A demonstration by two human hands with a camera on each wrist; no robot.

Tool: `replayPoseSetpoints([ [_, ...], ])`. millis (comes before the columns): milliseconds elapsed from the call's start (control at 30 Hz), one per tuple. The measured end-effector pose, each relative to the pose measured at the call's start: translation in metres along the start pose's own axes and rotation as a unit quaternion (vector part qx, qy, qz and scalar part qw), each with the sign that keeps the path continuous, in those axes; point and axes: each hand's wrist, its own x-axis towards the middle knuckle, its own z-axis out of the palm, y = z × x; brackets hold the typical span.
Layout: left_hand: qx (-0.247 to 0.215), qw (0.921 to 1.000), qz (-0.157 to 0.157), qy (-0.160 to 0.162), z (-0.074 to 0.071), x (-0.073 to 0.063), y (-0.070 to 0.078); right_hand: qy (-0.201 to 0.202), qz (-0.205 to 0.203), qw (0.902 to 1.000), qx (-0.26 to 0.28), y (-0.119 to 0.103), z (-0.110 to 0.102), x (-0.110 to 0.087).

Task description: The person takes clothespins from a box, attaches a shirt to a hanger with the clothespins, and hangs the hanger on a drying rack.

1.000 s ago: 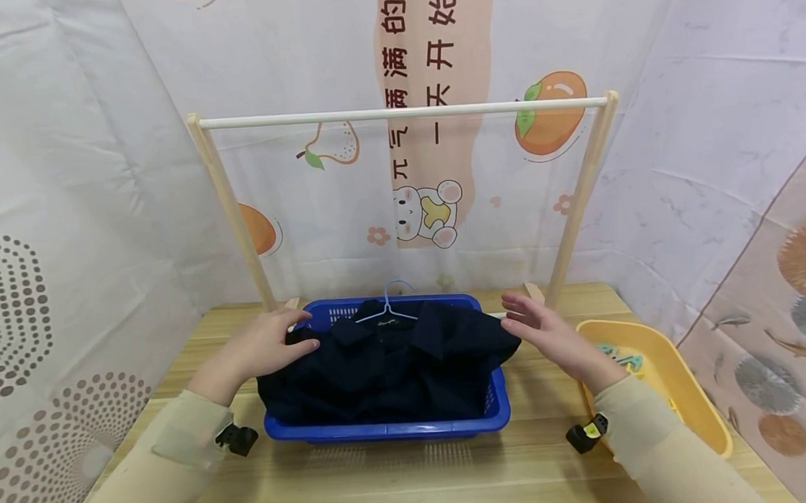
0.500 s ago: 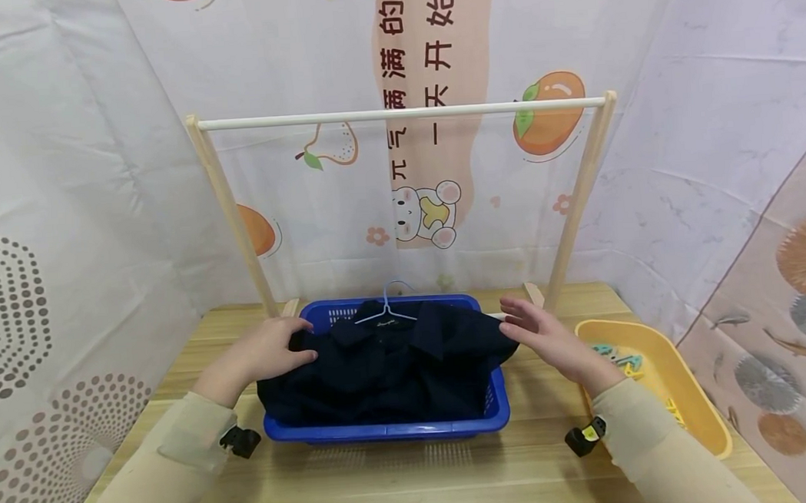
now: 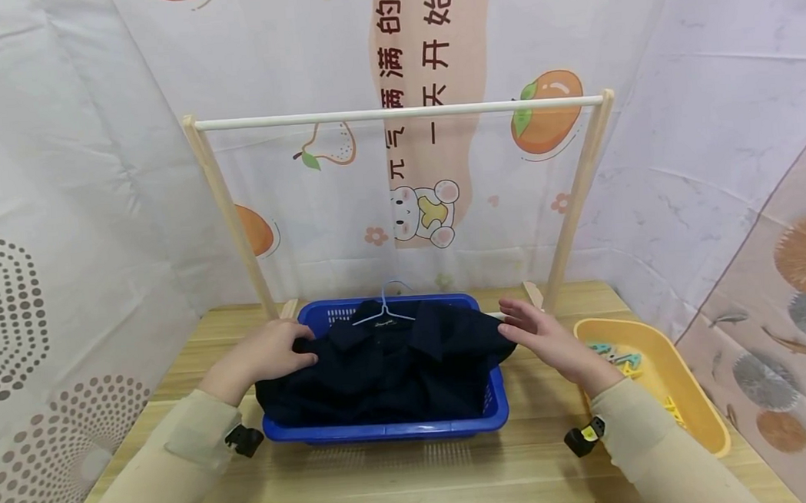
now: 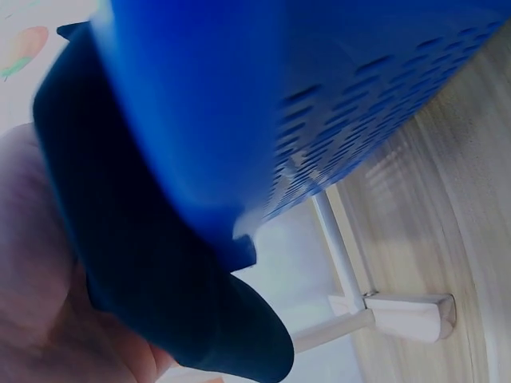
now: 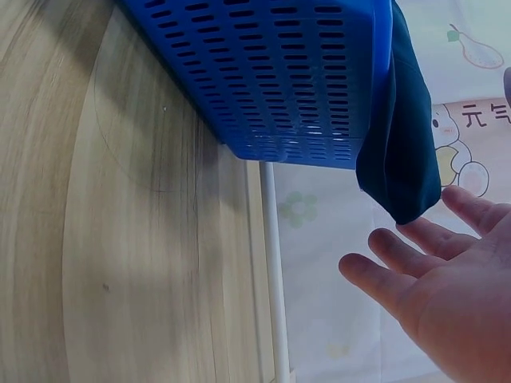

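Observation:
A dark navy collared shirt [image 3: 383, 376] lies spread over the blue basket [image 3: 386, 431], its sides draped past the rim. A light blue wire hanger [image 3: 383, 311] sits in its neck, hook pointing up. My left hand [image 3: 267, 356] grips the shirt's left shoulder, thumb toward me and fingers on the far side. In the left wrist view the dark cloth [image 4: 136, 231] lies against the palm. My right hand [image 3: 543, 343] is at the right shoulder with fingers fairly straight, the fingertips at the cloth's edge [image 5: 403, 175] in the right wrist view.
A wooden rack with a white top rail [image 3: 394, 113] stands behind the basket. At the right, a yellow tray [image 3: 688, 388] holds several green and yellow clips [image 3: 628, 362]. Everything stands on a wood-grain table [image 3: 362, 492], with printed curtains behind and at both sides.
My left hand's fingers have drawn in and lowered onto the shirt's left shoulder. My right hand has barely moved, its fingertips staying at the right edge. Shirt and basket look the same.

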Motion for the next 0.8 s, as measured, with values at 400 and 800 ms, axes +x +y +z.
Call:
replayPoseSetpoints([
  [400,0.008,0.9996,-0.003,-0.025,-0.0005,0.0017,0.0020,-0.001,0.008,1.0000,0.000,0.0033,-0.0013,0.0020],
  [800,0.025,0.9991,0.009,-0.034,0.0004,0.0039,0.0023,-0.006,0.010,0.9999,0.003,0.0027,-0.0034,0.0011],
])
